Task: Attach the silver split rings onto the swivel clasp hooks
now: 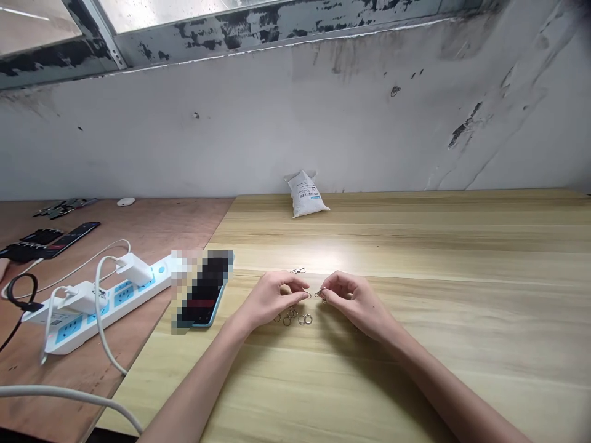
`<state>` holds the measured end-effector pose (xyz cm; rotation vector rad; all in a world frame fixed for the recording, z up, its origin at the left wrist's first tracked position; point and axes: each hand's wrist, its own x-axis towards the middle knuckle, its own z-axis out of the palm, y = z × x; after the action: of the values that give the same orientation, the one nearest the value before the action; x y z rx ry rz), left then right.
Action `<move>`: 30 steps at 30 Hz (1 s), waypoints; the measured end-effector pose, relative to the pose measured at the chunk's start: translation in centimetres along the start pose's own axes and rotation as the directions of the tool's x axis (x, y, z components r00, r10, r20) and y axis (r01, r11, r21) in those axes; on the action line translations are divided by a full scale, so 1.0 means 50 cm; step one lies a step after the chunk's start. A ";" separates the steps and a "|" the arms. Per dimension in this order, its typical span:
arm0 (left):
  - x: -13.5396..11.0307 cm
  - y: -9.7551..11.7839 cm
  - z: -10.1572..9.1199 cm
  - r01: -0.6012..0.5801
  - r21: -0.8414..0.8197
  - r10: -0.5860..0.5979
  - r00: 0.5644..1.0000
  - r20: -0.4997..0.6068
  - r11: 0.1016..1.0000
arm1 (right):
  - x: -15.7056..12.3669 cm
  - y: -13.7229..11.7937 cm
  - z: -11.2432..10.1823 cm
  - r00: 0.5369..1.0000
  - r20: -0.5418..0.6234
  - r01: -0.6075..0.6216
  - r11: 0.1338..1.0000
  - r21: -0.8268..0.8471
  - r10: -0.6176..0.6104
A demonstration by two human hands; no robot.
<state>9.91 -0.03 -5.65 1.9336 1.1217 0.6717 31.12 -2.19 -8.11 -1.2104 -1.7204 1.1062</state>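
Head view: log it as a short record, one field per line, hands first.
Left hand: the left hand pinches a small ring between thumb and fingertips
Right hand: the right hand pinches a small metal piece; its exact shape is too small to tell
Near hands: loose metal rings on the near side of the left hand
Surface: light wood-grain table
Far edge: white packet by the wall
Left side: phone with a blue edge, then a white power strip

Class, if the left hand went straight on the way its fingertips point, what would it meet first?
Probably the small metal piece pinched in the right hand, across a narrow gap from the left hand; depth is unclear in this single view.
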 end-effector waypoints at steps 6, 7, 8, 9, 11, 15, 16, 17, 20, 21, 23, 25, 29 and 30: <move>-0.001 -0.004 -0.001 -0.077 0.046 0.078 0.997 -0.002 0.996 | 0.000 0.002 0.000 1.000 0.012 0.011 1.000 0.002 -0.011; -0.001 -0.006 -0.001 -0.087 0.049 0.087 0.996 0.008 0.995 | -0.001 0.001 0.000 1.000 0.017 0.008 1.000 0.001 -0.008; -0.001 -0.007 0.000 -0.093 0.054 0.092 0.996 0.017 0.994 | -0.002 0.000 0.001 1.000 0.023 0.006 1.000 0.001 -0.006; -0.001 -0.008 0.000 -0.095 0.059 0.094 0.995 0.021 0.994 | -0.003 -0.002 0.002 1.000 0.029 0.006 1.000 0.001 -0.006; -0.001 -0.008 0.001 -0.102 0.066 0.100 0.995 0.020 0.993 | -0.005 -0.005 0.005 0.999 0.043 0.010 1.000 0.006 -0.010; 0.001 -0.008 0.004 -0.118 0.042 0.118 0.993 0.000 0.992 | -0.006 -0.012 0.012 0.998 0.063 0.019 0.999 0.035 -0.021; 0.001 -0.008 0.005 -0.124 0.042 0.125 0.992 -0.007 0.991 | -0.006 -0.012 0.013 0.998 0.068 0.016 0.999 0.041 -0.019; 0.002 -0.009 0.006 -0.131 0.046 0.132 0.991 -0.015 0.990 | -0.005 -0.012 0.014 0.997 0.070 0.013 0.999 0.044 -0.016; 0.002 -0.012 0.009 -0.143 0.040 0.145 0.989 -0.035 0.989 | -0.004 -0.011 0.014 0.998 0.067 0.012 0.999 0.042 -0.015; 0.002 -0.012 0.010 -0.142 0.027 0.143 0.989 -0.039 0.990 | -0.004 -0.011 0.014 0.998 0.065 0.018 0.999 0.046 -0.021; 0.002 -0.011 0.011 -0.128 0.000 0.128 0.991 -0.047 0.992 | -0.003 -0.012 0.015 0.997 0.066 0.028 0.997 0.068 -0.032; 0.001 -0.008 0.011 -0.103 -0.020 0.102 0.993 -0.056 0.995 | -0.003 -0.012 0.017 0.997 0.072 0.019 0.996 0.092 -0.026; 0.000 0.000 0.013 -0.072 -0.060 0.068 0.996 -0.060 0.996 | -0.002 -0.003 0.025 0.999 0.052 -0.015 0.997 0.073 0.011; -0.001 0.001 0.014 -0.071 -0.072 0.067 0.996 -0.066 0.995 | -0.002 0.000 0.026 0.999 0.032 -0.019 0.998 0.064 0.017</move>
<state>10.44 -0.33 -5.98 1.9064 1.0573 0.8065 29.95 -2.57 -8.59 -1.1769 -1.6868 1.1883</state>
